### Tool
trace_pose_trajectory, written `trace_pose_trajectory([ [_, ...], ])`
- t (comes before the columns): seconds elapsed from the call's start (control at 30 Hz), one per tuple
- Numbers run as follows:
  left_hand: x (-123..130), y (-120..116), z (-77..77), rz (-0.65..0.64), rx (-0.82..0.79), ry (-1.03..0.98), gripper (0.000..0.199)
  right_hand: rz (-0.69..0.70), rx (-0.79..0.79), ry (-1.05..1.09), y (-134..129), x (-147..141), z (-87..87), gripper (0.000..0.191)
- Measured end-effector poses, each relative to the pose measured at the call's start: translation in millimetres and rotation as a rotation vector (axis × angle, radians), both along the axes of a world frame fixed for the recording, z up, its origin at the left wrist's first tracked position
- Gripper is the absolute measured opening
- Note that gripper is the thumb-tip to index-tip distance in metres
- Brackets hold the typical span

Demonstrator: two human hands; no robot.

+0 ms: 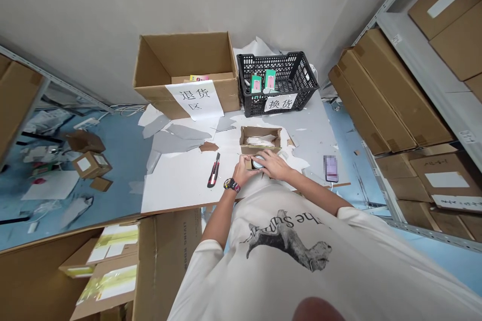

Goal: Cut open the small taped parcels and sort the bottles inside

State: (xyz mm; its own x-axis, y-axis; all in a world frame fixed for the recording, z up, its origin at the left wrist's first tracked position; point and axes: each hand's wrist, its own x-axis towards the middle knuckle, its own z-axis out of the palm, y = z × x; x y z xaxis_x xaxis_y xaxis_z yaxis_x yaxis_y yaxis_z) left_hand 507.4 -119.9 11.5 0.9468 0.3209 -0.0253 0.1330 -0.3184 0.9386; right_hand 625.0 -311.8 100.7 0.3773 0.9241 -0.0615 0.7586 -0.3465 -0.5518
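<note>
The person's left hand (241, 170) and right hand (274, 165) are close together near the middle of the picture. They are both on a small round thing (258, 162) with a shiny top. The left hand grips its side with bent fingers. The right hand lies over it from the other side, but I cannot tell if it is squeezing or only resting there. The round thing sits right at the front edge of a small brown box (261, 139), and the hands hide part of it. White paper (259, 141) lies in the box.

Using two hands is a good way to hold a small round thing, since one hand alone could let it slip or roll. The hands stay low, right over the white board (176, 180), so it does not have far to fall. A red and black box cutter (213, 170) lies to the left of the hands, well out of their way. A phone (330, 168) lies to the right.

Up top, a big open brown box (184, 60) has a paper sign (194, 100) on its front. Beside it stands a black basket (276, 67) with green packs (263, 83) inside. Brown boxes (391, 95) fill the shelves on the right side.
</note>
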Motion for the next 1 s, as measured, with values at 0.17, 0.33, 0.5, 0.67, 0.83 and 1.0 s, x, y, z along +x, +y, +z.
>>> trace_pose_trajectory([
  [0.17, -6.8, -7.2, -6.7, 0.019, -0.197, -0.083, 0.106, -0.192, 0.157, 0.112, -19.6, -7.5, -27.2, 0.059],
  [0.33, -4.2, -10.8, -8.6, -0.081, -0.041, 0.01, 0.086, -0.254, 0.147, 0.332, -21.3, -9.5, -52.7, 0.089],
  [0.5, 11.0, -7.6, 3.3, -0.16, 0.161, 0.139, 0.064, -0.288, 0.009, 0.265, -0.6, -3.4, -49.9, 0.068],
  [0.67, 5.4, -7.3, 47.2, -0.211, 0.258, 0.109, 0.062, -0.212, 0.004, 0.222, -9.5, 2.5, 12.5, 0.057],
  [0.83, 55.3, 3.2, 132.2, -0.2, 0.159, -0.222, 0.076, -0.154, 0.188, 0.228, -23.7, 57.0, 123.9, 0.074],
  [1.0, 219.1, 52.5, 203.6, -0.1, 0.115, -0.525, 0.074, -0.207, 0.496, 0.135, 42.5, 194.9, 186.5, 0.068],
])
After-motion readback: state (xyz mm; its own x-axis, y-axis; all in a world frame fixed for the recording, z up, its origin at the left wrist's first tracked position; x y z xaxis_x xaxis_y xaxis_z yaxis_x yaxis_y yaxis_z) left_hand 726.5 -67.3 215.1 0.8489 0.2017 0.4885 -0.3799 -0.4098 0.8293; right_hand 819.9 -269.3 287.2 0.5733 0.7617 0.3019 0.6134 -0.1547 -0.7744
